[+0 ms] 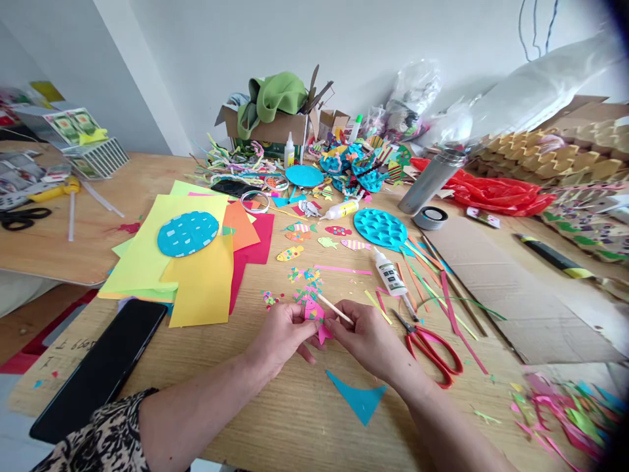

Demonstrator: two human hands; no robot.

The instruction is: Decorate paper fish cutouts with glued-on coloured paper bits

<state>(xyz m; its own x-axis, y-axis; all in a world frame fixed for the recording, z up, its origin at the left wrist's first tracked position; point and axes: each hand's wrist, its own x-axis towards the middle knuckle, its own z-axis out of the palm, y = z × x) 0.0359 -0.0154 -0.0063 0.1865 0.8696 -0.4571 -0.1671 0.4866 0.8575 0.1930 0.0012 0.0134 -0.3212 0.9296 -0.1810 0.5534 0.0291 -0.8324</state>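
My left hand pinches a small pink paper fish with green and yellow bits on it. In my right hand is a thin pale stick, its far end near the top of the fish. The right fingertips also come up against the fish's tail side. Beyond the hands lie tiny coloured paper scraps and several finished-looking paper fish, among them a yellow one. A blue paper scrap lies in front, and red-handled scissors rest beside my right wrist.
Coloured paper sheets and a black phone lie at left. Glue bottles, one a white bottle, lie beyond my right hand. A steel flask, a cardboard sheet and a cutter knife are at right. A full box stands behind.
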